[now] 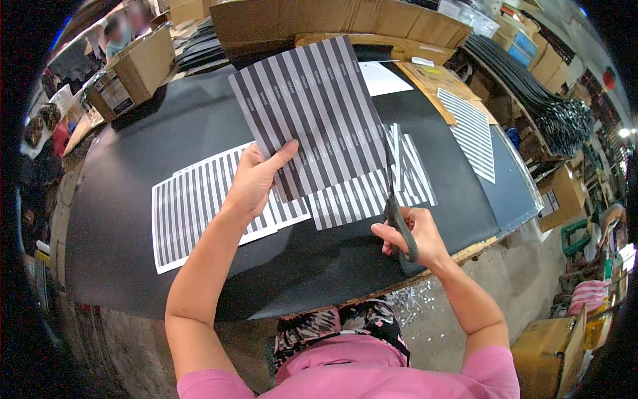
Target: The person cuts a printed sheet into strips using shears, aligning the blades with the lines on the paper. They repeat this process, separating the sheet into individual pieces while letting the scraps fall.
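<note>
My left hand (pixel 256 179) holds up a black-and-white striped sheet (pixel 312 110) by its lower left corner, thumb on top. My right hand (pixel 412 236) grips scissors (pixel 393 199) whose blades point up along the sheet's right edge. Under the raised sheet lie more striped sheets (pixel 193 206) and cut striped pieces (pixel 372 193) flat on the black table (pixel 133 153).
Another striped sheet (pixel 473 133) lies at the table's far right on brown card. Cardboard boxes (pixel 129 73) line the back edge. Stacks of black strips (pixel 551 110) fill the shelf at right. A box (pixel 548 349) stands on the floor; paper scraps (pixel 415 302) lie below the table edge.
</note>
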{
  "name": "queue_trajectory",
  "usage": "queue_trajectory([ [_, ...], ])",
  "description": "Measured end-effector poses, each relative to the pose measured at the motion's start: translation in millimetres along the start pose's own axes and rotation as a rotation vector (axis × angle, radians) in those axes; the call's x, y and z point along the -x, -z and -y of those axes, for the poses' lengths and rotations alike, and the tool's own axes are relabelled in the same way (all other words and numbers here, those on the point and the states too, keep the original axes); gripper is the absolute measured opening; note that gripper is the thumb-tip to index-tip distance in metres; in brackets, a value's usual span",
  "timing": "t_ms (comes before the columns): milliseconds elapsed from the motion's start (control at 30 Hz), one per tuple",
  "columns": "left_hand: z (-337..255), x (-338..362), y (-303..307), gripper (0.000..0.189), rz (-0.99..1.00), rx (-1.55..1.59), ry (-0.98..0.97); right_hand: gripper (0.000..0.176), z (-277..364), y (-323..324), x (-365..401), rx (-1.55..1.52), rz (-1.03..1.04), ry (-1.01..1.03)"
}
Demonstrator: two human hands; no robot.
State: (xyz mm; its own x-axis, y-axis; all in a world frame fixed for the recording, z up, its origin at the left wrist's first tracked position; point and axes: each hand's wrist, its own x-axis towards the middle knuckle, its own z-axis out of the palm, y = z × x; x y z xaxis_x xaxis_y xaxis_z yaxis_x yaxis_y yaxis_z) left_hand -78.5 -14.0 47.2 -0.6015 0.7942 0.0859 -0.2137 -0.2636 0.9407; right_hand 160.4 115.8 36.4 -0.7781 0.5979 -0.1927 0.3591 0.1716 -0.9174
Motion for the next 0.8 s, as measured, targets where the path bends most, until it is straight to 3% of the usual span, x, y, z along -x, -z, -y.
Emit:
queue_trajectory([
  [800,3,1,-1,0.026,0.033,-0.014,0.013,0.033,6,-2,0,-0.010,0.003,-0.013],
])
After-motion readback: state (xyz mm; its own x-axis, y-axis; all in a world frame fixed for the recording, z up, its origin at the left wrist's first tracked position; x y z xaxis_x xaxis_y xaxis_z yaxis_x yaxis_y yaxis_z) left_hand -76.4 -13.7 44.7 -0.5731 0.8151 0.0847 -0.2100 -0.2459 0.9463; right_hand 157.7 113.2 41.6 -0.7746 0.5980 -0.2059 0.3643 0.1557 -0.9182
